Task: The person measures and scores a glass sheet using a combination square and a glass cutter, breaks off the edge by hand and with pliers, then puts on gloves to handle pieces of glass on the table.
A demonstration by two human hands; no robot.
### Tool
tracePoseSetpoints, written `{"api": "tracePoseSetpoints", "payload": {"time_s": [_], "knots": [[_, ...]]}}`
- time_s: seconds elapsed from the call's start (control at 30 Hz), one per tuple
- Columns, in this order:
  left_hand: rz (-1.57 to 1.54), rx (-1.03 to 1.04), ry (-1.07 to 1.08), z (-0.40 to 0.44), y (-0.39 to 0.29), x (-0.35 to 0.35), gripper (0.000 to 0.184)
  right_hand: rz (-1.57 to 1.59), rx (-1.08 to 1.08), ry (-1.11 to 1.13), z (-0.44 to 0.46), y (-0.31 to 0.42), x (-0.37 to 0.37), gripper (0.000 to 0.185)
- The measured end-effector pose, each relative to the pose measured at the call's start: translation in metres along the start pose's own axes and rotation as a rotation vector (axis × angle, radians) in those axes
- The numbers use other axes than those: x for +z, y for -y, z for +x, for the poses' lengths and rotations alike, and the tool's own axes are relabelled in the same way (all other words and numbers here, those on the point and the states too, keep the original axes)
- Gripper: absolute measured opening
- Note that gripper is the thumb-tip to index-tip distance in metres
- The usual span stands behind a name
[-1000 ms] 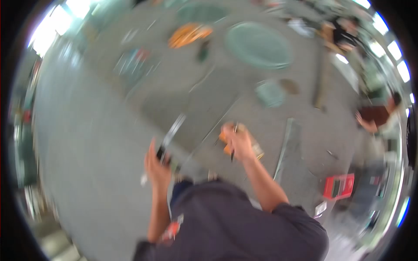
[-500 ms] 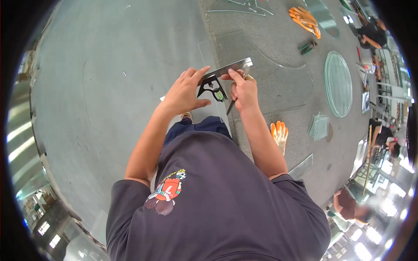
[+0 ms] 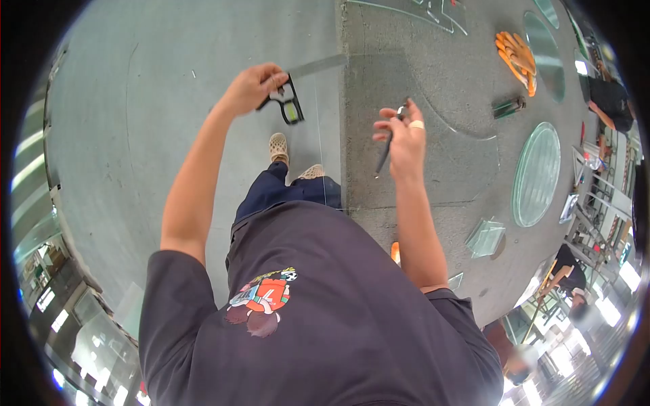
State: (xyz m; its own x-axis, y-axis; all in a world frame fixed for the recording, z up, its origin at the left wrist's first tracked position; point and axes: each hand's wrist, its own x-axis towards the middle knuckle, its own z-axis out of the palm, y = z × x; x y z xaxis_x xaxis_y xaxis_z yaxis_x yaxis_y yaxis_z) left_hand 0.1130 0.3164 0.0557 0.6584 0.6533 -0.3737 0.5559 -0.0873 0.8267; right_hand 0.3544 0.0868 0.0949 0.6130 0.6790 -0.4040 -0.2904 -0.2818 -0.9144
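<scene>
My left hand (image 3: 254, 89) grips the black head of a combination square (image 3: 295, 110), which has a yellow-green level vial. The steel blade (image 3: 318, 65) of the square reaches right, over the edge of the worktable. In my right hand (image 3: 407, 145) is a dark, pen-like glass cutter (image 3: 384, 159), slanting down and left, with some fingers spread away from it. The hands are well apart. A clear glass sheet (image 3: 447, 169) with a curved cut edge lies flat below my right hand, its left edge overhanging the table.
Cut glass pieces (image 3: 406, 12) lie at the far end of the grey table (image 3: 467, 88). Orange gloves (image 3: 518, 57), stacked glass ovals (image 3: 538, 174) and small glass squares (image 3: 486, 238) sit to the right. Other people (image 3: 609, 101) are beyond the table. My shoes (image 3: 278, 147) stand on the floor.
My left hand has moved left with the square, away from my right hand. My right hand has moved right and down a little with the cutter, its fingers loosening. The view has shifted.
</scene>
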Motion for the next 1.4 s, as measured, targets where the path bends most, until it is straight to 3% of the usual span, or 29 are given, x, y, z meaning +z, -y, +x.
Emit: {"api": "tracePoseSetpoints", "payload": {"time_s": [0.07,0.23,0.33,0.43,0.57,0.67,0.77,0.87,1.07,1.17,1.27,1.4], "knots": [[-0.127,0.091,-0.005,0.035,0.024,0.003,0.038,0.053,-0.019,-0.042,-0.002,0.003,-0.019,0.049],[0.211,0.087,0.038,0.074,0.026,0.001,0.038,0.486,0.03,0.023,0.01,-0.01,-0.08,0.03],[0.225,0.052,-0.001,0.067,0.012,0.008,0.036,1.016,-0.028,0.441,0.011,-0.018,-0.112,0.03],[0.146,0.078,-0.037,0.065,0.014,0.014,0.036,1.145,-0.107,0.601,0.002,-0.016,-0.114,0.034],[0.174,0.089,-0.009,0.066,0.013,0.012,0.036,1.009,-0.117,0.447,-0.028,-0.009,-0.112,0.035],[0.198,0.116,-0.024,0.066,0.011,0.012,0.035,0.986,-0.029,0.555,-0.038,-0.001,-0.118,0.035],[0.195,0.132,-0.045,0.064,0.007,0.011,0.032,0.603,-0.048,0.223,-0.053,-0.009,-0.106,0.034],[0.151,0.129,-0.018,0.064,0.011,0.013,0.032,0.549,0.138,-0.018,-0.071,-0.013,-0.054,0.032],[0.289,0.113,-0.111,0.06,0.007,0.021,0.045,0.35,0.385,0.116,-0.155,-0.028,-0.013,0.032],[0.284,0.087,-0.086,0.055,-0.007,0.023,0.045,-0.158,0.145,0.477,-0.168,-0.053,-0.038,0.038],[0.307,0.075,-0.082,0.057,-0.006,0.025,0.046,-0.297,-0.027,0.598,-0.165,-0.056,-0.05,0.041],[0.333,0.078,-0.072,0.061,-0.004,0.022,0.047,-0.298,0.086,0.603,-0.166,-0.05,-0.054,0.048]]}}
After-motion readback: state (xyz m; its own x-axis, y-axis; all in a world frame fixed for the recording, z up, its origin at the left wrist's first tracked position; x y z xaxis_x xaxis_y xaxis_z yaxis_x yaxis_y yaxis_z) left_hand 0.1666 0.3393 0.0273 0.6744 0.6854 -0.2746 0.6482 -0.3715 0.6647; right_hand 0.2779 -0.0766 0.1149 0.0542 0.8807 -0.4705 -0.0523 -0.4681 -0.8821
